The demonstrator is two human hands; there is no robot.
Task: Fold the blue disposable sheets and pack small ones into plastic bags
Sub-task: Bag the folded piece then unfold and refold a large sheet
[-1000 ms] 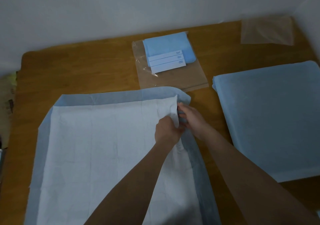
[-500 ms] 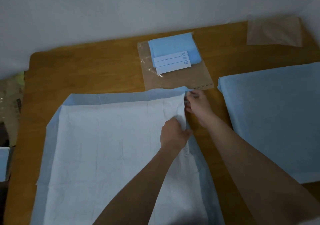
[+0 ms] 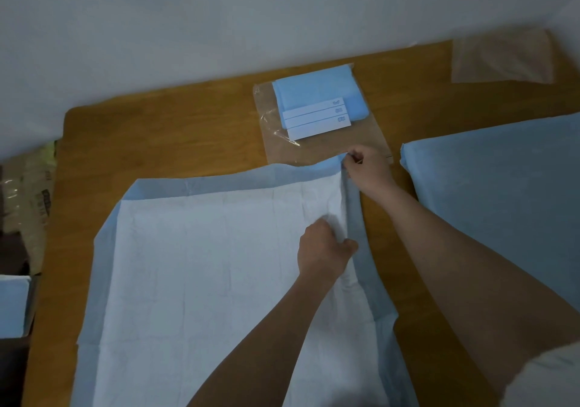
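A large sheet (image 3: 201, 275), white with a blue border, lies spread flat on the wooden table (image 3: 175, 136). At the sheet's far right corner the right hand (image 3: 367, 171) pinches the blue edge between curled fingers. Nearer along that right edge, the left hand (image 3: 323, 249) is clenched on a bunched bit of the white part, apparently gripping it. Just beyond the sheet's far edge sits 1 plastic bag (image 3: 323, 124) holding a folded blue sheet. Right of the sheet lies another blue sheet (image 3: 502, 193).
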